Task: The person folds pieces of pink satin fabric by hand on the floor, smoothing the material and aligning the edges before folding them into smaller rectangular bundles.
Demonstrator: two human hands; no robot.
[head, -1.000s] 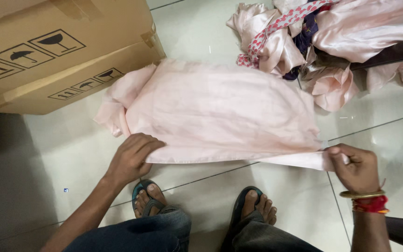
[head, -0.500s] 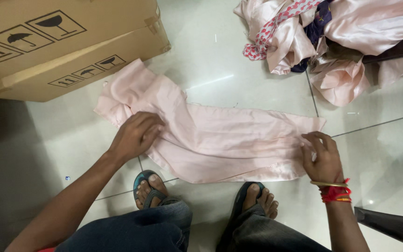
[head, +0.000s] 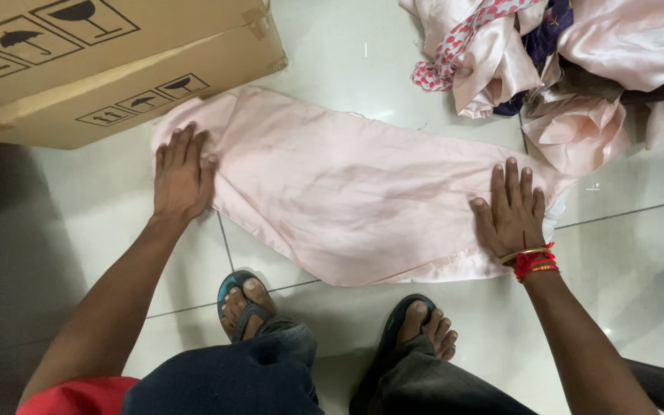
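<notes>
at the far left, at the top, sits a big brown cardboard box (head: 109,69) on the shiny pale tiled floor (head: 393,69). small black picture signs are printed on its side. one low corner of the box is just beside the pink cloth.

next comes the left hand (head: 182,177). it lies flat, palm down, with the fingers stretched out and close together. it is not gripping anything. it presses on the left end of the pink cloth (head: 347,192), and part of the hand lies past the cloth's edge on the bare floor.

the pink cloth lies spread out on the floor in the middle, between the two hands. it is wide and soft, with a few wrinkles. its near edge dips down toward the feet.

under the cloth, close to the person, two feet in dark sandals (head: 247,307) stand on the tiles, and dark trousers show at the bottom.

then comes the right hand (head: 510,211). it is flat and open too, palm down, with fingers pointing away from the person. it holds nothing and rests on the right end of the cloth. a gold bangle (head: 528,252) and red threads sit on its wrist.

at the far right, at the top, lies a pile of clothes (head: 562,61): shiny pink ones, a red and white patterned one, and a dark blue one. the pile is near the right end of the cloth.
</notes>
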